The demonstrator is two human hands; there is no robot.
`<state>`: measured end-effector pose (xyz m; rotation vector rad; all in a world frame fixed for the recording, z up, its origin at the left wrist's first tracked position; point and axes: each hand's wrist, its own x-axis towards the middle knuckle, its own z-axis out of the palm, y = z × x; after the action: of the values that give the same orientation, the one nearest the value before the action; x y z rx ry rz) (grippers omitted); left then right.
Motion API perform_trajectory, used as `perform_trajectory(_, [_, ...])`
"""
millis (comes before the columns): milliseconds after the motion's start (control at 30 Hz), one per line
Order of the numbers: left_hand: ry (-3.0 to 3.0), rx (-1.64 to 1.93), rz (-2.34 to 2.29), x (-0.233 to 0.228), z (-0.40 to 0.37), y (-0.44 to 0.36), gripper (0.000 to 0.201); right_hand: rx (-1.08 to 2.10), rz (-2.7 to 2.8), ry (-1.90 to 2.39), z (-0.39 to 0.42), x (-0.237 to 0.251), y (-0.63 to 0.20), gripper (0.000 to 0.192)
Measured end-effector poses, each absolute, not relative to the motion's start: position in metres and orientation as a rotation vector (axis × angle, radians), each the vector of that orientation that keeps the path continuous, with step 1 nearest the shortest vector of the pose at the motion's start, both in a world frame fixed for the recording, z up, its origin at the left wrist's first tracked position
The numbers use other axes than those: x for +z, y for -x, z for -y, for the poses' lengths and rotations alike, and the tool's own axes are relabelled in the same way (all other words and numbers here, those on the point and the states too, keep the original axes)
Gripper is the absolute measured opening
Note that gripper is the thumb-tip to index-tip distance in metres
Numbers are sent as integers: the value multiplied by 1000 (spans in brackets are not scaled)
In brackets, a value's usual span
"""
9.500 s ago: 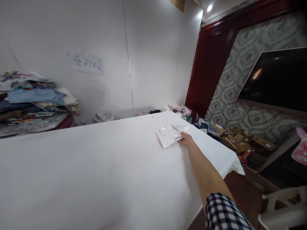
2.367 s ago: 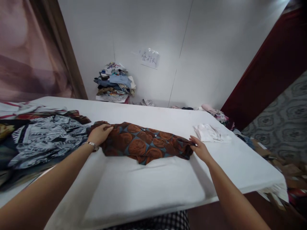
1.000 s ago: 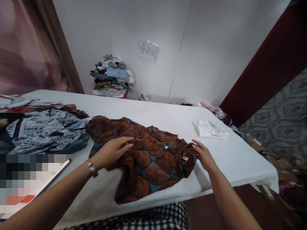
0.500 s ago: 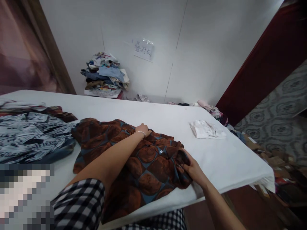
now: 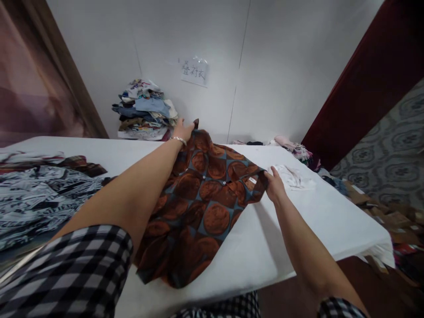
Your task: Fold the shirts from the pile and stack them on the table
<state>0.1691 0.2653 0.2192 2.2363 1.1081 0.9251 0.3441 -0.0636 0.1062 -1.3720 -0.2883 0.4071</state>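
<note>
A brown and blue patterned shirt (image 5: 212, 190) hangs stretched between my two hands, its upper part lifted off the table and its lower part nearer me. My left hand (image 5: 183, 131) is closed on the far edge of the shirt, raised above the table's back. At the shirt's right edge, by a white label inside it, my right hand (image 5: 274, 183) pinches the cloth. Small buttons show along the front. Part of the shirt's left side is hidden behind my left forearm.
A white-covered table (image 5: 251, 251) spans the view. Rumpled printed shirts (image 5: 43, 194) lie at left, a folded white garment (image 5: 294, 177) at right. A tall clothes stack (image 5: 145, 108) stands at the back, below a paper sign (image 5: 194, 70). More clothes (image 5: 294, 148) lie beyond the far edge.
Both hands have lifted the shirt off the table and spread it. My left hand moved up and away, my right hand moved up and slightly right.
</note>
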Motion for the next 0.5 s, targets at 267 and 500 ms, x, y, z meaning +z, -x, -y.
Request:
perform_trajectory(267, [-2311,634,-1129,134,-231,-49,41,305,607,1645,101,34,-315,54])
perform_trajectory(500, [-2322,594,-1081,81,-199,63,55,528,1402,1677,132,34,-194,44])
